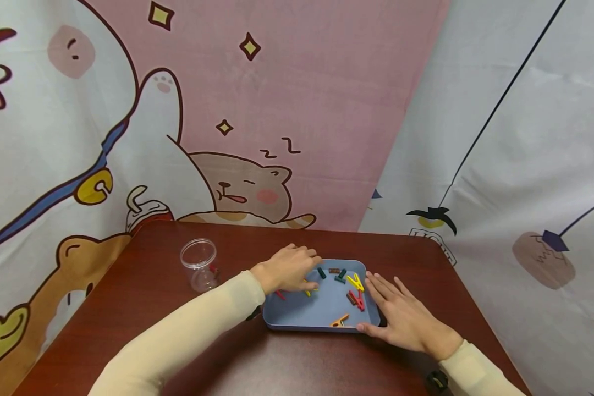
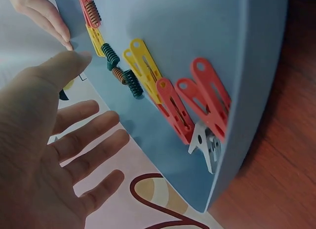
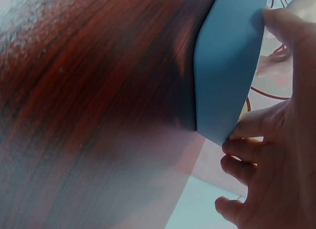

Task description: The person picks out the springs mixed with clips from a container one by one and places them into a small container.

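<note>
A blue tray [image 1: 297,316] on the table holds clothespins and small coil springs. My left hand [image 1: 289,269] hovers over its left part, fingers spread and nothing in the grasp. Below it, a yellow clothespin [image 2: 143,68], red clothespins [image 2: 175,110] and a white clothespin [image 2: 205,145] lie toward one end. Green springs [image 2: 132,83] and a brown spring [image 1: 334,270] sit near the far rim. My right hand [image 1: 406,316] touches the tray's right end, thumb at the near corner, fingers extended along the side. Close to it are another yellow clothespin [image 1: 355,282] and an orange clothespin [image 1: 340,320].
A clear jar [image 1: 198,264] stands on the table left of the tray, with something small and red showing at its lower right. The dark reddish table [image 1: 307,363] reaches back to a cartoon-printed cloth [image 1: 326,110].
</note>
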`<state>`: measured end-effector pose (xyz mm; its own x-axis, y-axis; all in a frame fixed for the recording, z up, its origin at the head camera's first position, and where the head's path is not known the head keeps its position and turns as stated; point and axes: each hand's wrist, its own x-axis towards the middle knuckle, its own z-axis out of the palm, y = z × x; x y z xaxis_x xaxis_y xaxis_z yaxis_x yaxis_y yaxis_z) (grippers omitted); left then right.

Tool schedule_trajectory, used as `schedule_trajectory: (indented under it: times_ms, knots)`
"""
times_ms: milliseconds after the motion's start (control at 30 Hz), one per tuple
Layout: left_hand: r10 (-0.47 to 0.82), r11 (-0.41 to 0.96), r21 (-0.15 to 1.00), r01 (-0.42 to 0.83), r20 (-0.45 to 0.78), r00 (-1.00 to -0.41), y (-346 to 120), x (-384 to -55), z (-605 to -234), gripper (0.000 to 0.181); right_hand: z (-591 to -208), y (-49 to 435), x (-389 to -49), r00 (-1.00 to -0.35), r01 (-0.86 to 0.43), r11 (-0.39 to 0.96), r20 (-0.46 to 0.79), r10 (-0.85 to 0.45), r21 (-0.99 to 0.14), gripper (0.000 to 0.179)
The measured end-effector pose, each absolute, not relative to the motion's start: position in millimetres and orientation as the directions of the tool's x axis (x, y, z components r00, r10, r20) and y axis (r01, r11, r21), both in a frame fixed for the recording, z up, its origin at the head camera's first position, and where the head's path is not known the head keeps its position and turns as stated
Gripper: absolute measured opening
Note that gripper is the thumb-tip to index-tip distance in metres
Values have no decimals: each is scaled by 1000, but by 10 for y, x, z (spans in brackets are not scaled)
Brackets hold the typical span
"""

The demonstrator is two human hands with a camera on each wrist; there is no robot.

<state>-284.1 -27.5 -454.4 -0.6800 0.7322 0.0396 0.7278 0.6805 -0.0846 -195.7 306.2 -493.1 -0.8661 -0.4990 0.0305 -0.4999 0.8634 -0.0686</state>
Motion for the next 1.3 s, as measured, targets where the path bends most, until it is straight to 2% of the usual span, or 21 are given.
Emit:
schedule_trajectory:
  times_ms: [867, 1300]
  knots:
    - [695, 712, -87, 697, -53, -717, -35, -2958, -4726, 62, -4934, 3069, -1968, -862, -507, 860, 33, -506, -57, 117]
    - [707, 707, 12, 707, -51, -706, -48, -2970, -4739, 40, -4919, 3062, -1960, -856, -517, 854, 39, -515, -59, 117]
